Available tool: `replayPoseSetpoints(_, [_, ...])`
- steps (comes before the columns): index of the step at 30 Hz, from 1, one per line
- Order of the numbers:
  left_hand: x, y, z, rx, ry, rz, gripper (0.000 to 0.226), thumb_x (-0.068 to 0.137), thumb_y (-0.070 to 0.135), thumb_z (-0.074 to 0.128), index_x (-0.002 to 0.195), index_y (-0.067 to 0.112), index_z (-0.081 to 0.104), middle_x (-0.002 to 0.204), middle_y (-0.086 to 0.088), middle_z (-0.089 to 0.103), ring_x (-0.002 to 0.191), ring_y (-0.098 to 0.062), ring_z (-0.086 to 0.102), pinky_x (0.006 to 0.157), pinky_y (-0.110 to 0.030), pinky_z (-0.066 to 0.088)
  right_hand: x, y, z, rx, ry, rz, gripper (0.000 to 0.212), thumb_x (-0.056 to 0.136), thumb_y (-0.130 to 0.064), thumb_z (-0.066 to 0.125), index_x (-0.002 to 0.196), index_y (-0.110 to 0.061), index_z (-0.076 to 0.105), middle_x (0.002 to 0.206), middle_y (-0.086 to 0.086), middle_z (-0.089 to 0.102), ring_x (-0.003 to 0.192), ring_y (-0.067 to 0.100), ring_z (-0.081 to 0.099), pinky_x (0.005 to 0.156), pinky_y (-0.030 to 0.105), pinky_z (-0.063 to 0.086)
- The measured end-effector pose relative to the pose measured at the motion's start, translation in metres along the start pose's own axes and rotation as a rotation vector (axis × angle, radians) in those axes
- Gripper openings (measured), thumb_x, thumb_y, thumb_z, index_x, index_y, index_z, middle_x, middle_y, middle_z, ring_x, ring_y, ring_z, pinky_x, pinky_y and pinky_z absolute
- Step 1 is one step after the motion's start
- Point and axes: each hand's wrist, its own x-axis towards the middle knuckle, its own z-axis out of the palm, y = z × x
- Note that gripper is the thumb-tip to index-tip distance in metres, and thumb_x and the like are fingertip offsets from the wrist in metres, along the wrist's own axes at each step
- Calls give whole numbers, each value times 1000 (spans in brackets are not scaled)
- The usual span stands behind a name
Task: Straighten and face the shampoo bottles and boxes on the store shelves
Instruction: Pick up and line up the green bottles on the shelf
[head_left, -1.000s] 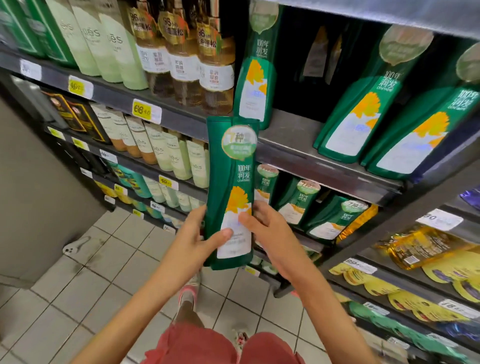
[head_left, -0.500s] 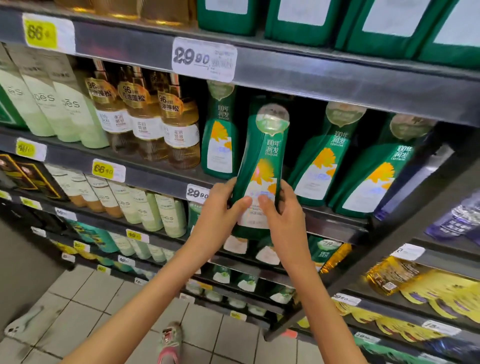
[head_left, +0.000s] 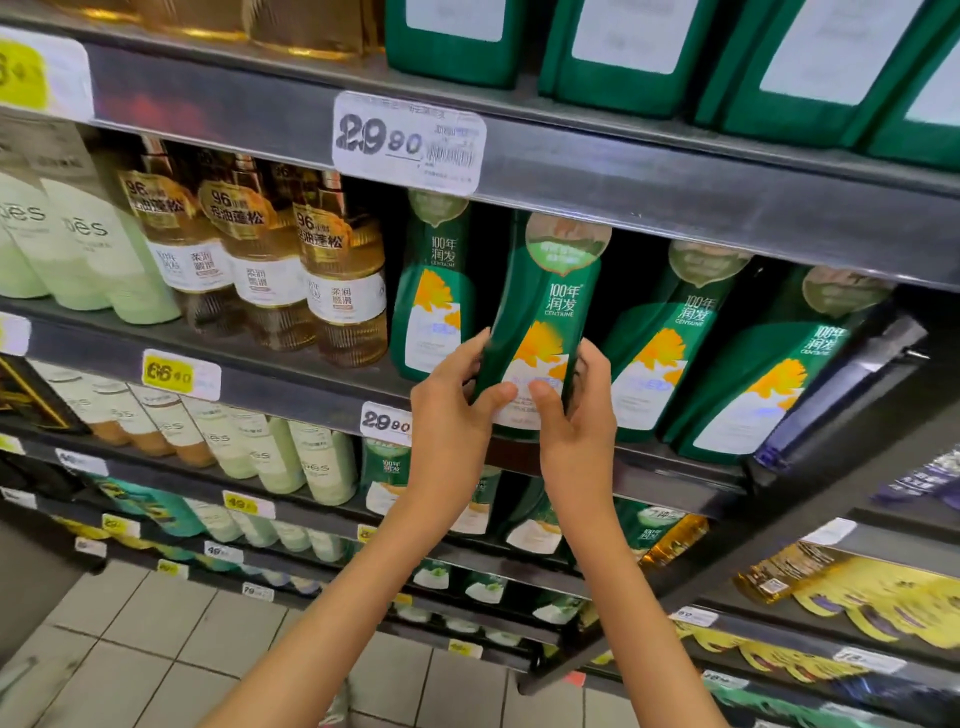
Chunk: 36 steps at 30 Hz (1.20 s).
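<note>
The tall dark-green plastic shampoo bottle with a yellow leaf picture and white label (head_left: 545, 312) is in the row on the grey metal shelf (head_left: 291, 379), label outward, its top leaning a little to the right. Both hands grip its lower half. The left hand (head_left: 452, 410) wraps the left edge, thumb across the white label. The right hand (head_left: 576, 421) curls round the right edge, thumb on the label beside the other thumb. The hands hide the base, so I cannot tell whether it rests on the shelf.

Just left of the left hand stands a matching green bottle (head_left: 431, 291), then amber clear bottles with gold tags (head_left: 343, 280). Right of the right hand, two more matching green bottles (head_left: 665, 343) lean rightward. A white price tag (head_left: 385, 423) sits just beside the left hand.
</note>
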Motion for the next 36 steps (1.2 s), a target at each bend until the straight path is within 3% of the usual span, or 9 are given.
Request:
replayPoseSetpoints(4, [1,-8,9,57,35,20,52,85,3,63,134,11,46,125,1,56,116,-7,52,98,-22,42,9,5,8,-14,9,39,42,95,-6,50,135,-7,38,124,4,56,111,11,55,96,26,43])
replayPoseSetpoints(11, [1,-26,12,188,98,-45,49,77,-3,69,121,12,51,109,4,50,100,-4,48,84,1,37,18,7,9,-110,-16,71,50,96,-12,49,143,-14,33,134,4,53,120,17,52,99,33,42])
replayPoseSetpoints(15, [3,-28,13,201,101,-33,47,77,-5,68,118,11,52,107,2,52,97,-2,47,82,0,37,-1,10,2,-155,-75,78,64,97,-12,48,149,-30,15,146,-12,37,130,-3,36,106,16,33])
replayPoseSetpoints(17, [2,-28,13,211,97,-23,48,77,-4,69,119,12,52,107,3,51,97,-1,46,83,-2,38,-18,16,-2,-200,-72,100,62,98,-15,48,149,-28,16,146,-16,30,127,-12,26,105,6,26])
replayPoseSetpoints(19, [3,-28,13,222,87,-21,50,77,-2,70,121,11,51,109,2,51,100,-3,47,86,-7,40,-33,21,-7,-251,-71,121,58,97,-16,49,148,-22,22,150,-9,28,130,-8,24,105,4,23])
replayPoseSetpoints(22, [3,-29,15,243,82,-43,54,76,1,72,124,10,50,109,3,48,103,-5,47,87,-6,37,-40,23,-10,-295,-92,128,55,96,-13,49,147,-17,27,151,-4,29,135,2,26,109,15,27])
replayPoseSetpoints(25, [0,-30,18,250,102,-60,48,77,1,71,120,8,51,106,7,46,100,-4,46,81,4,33,-34,20,-12,-297,-99,157,53,97,-12,48,146,-14,30,150,0,33,136,8,30,96,-5,20])
replayPoseSetpoints(32, [6,-31,22,315,116,-34,40,77,-4,69,112,4,52,106,-2,49,99,-10,49,84,-16,40,-27,21,-16,-321,-142,192,50,97,-8,45,146,-13,32,147,0,38,130,10,37,81,-12,20])
replayPoseSetpoints(36, [6,-34,23,339,127,-11,38,77,-3,69,110,4,52,108,-7,53,100,-16,53,85,-23,45,-21,22,-19,-325,-175,204,50,97,-6,42,146,-13,32,147,0,38,134,15,36,97,5,24])
